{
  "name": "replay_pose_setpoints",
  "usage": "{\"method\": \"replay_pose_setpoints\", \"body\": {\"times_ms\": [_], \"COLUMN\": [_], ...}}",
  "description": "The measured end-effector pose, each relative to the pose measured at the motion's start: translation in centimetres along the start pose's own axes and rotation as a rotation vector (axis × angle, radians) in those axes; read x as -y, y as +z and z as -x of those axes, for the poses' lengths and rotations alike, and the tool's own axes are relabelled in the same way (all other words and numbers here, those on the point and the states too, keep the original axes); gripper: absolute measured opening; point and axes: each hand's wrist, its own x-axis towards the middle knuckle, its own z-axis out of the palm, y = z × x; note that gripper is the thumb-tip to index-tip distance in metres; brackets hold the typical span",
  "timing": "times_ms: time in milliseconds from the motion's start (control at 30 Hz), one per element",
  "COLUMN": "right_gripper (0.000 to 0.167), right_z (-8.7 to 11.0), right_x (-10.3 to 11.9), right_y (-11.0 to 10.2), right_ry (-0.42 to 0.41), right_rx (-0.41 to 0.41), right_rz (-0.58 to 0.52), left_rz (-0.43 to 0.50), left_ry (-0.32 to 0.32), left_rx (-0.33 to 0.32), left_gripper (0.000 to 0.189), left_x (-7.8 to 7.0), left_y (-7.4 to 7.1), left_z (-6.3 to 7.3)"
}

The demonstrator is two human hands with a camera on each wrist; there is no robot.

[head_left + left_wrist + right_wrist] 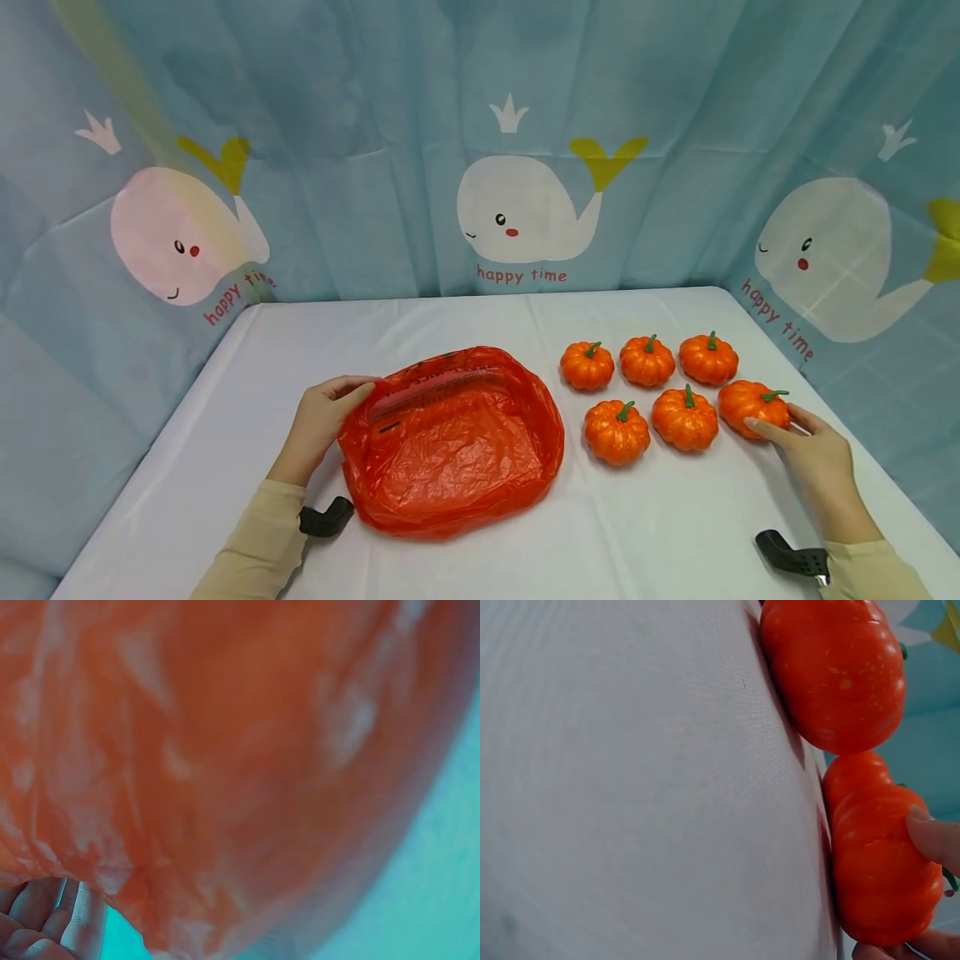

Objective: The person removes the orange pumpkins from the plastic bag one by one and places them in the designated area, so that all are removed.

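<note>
A red plastic bag (457, 450) lies spread with its mouth wide and facing up at the middle of the table. My left hand (324, 421) pinches the bag's rim at its upper left; in the left wrist view the red plastic (225, 750) covers most of the picture. Over on the right, my right hand (813, 446) grips the front-right small orange pumpkin (746, 407), thumb on the near side and fingers at the far right. The right wrist view shows this pumpkin (881, 870) between thumb and fingers, close to the tabletop.
Several more orange pumpkins with green stems stand in two rows right of the bag, among them a front-middle one (684, 419) and a back-right one (708, 360). A white cloth covers the table (600, 533). A blue whale-print curtain (390, 167) hangs behind and at both sides.
</note>
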Motion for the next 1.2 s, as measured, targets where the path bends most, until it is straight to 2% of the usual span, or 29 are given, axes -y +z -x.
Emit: {"method": "replay_pose_setpoints", "body": {"times_ms": [267,667,867,1067,1200], "right_gripper": [0.092,0.092,0.092,0.088,0.087], "right_z": [-0.2,-0.3,-0.1,0.9,1.9], "right_x": [-0.1,-0.1,0.5,1.7,2.6], "right_y": [0.3,0.4,0.3,0.0,-0.1], "right_ry": [-0.015,-0.015,-0.058,-0.089,-0.12], "right_rx": [0.052,0.073,0.073,0.008,-0.095], "right_rz": [0.022,0.028,0.038,0.02,-0.006], "left_rz": [-0.012,-0.012,-0.005,-0.001,0.002], "left_ry": [-0.008,-0.018,-0.02,-0.01,-0.02], "left_rx": [-0.004,-0.019,-0.026,-0.026,-0.02], "left_gripper": [0.05,0.051,0.05,0.05,0.05], "left_x": [0.5,0.6,0.6,0.5,0.5], "left_y": [-0.2,-0.3,-0.3,-0.2,-0.1], "left_z": [0.1,0.2,0.4,0.3,0.3]}}
